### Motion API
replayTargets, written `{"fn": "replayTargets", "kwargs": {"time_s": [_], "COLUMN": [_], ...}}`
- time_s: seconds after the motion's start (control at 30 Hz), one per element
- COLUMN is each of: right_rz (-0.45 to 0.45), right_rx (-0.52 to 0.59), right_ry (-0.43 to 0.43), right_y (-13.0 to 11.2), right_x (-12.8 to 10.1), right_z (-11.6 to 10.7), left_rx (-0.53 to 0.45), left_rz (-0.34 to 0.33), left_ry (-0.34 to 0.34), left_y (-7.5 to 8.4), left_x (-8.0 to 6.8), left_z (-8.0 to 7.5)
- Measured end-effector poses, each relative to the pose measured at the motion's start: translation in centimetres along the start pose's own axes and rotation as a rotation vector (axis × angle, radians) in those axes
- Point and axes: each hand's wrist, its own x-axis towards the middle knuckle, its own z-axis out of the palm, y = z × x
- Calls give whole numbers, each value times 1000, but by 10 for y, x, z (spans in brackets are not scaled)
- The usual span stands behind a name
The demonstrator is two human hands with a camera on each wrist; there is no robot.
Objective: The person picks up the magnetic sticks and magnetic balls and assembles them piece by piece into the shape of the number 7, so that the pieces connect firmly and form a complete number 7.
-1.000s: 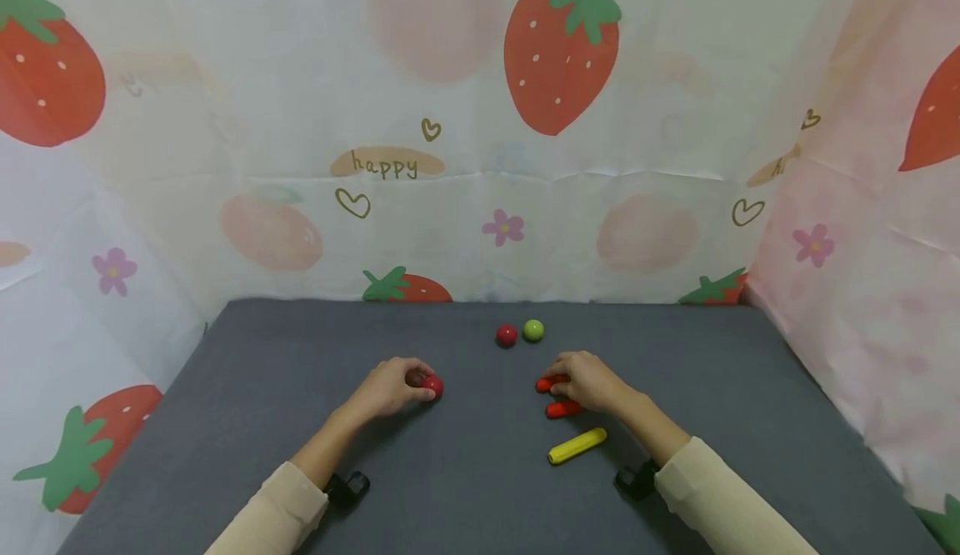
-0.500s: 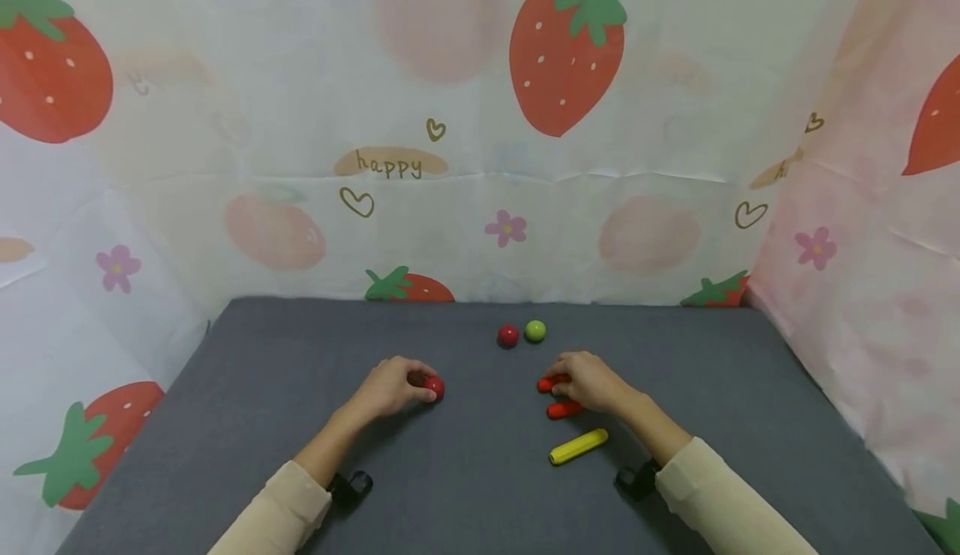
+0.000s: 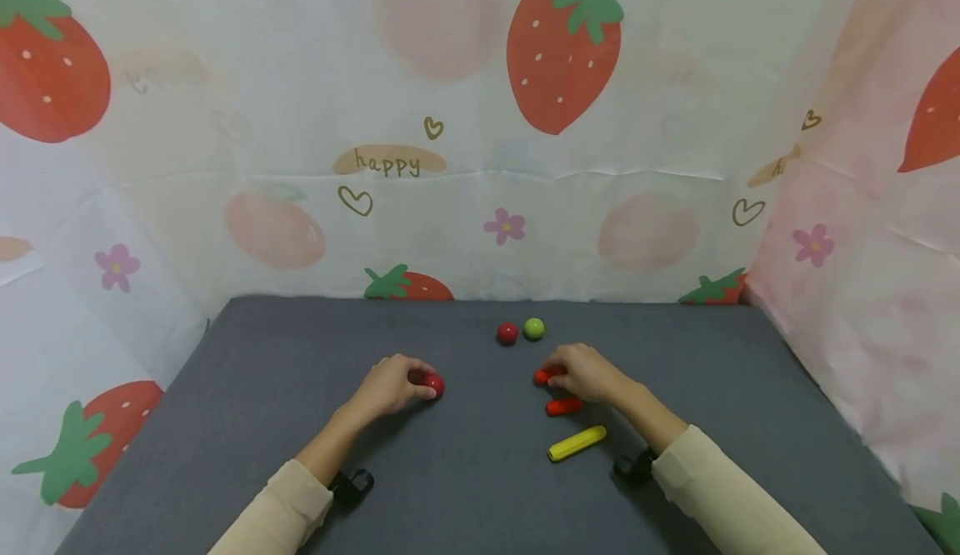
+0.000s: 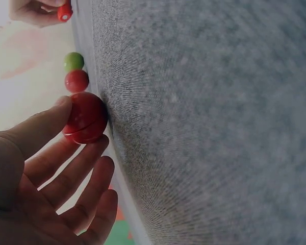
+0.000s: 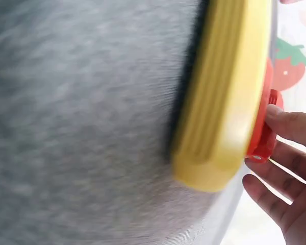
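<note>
**Two hands on red pieces, grey counter**

The left hand rests on the grey counter with thumb and fingers curled round a red ball. The left wrist view shows the thumb on one side of that ball and the fingers below it, with the ball sitting against the cloth surface.

The right hand lies across from it, right of centre, pinching a short red peg at its far end; only the tip of the peg shows past the fingers in the head view. A second red peg lies on the counter just beside the hand, on the near side, free of the fingers as far as the head view shows. In the right wrist view a red peg touches the fingers (which of the two pegs this is cannot be told).

A yellow peg lies nearer the person, tilted, apart from both hands; it fills much of the right wrist view.

Farther back, near the counter's far edge, a small red ball and a green ball sit side by side, touching or nearly so. Both show again in the left wrist view, beyond the held ball.

A strawberry-print cloth walls the counter in on three sides.
</note>
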Motion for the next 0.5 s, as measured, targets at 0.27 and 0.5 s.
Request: {"fn": "replayTargets", "kwargs": {"time_s": [0.27,0.5], "right_rz": [-15,-43], "right_rx": [-16,-14], "right_ry": [9,3], "right_y": [-14,-28], "right_x": [11,24], "right_z": [-5,-8], "left_rx": [1,8], "left_rz": [10,14], "left_ry": [3,3], "left_y": [0,0], "left_x": [-1,0], "left_z": [0,0]}}
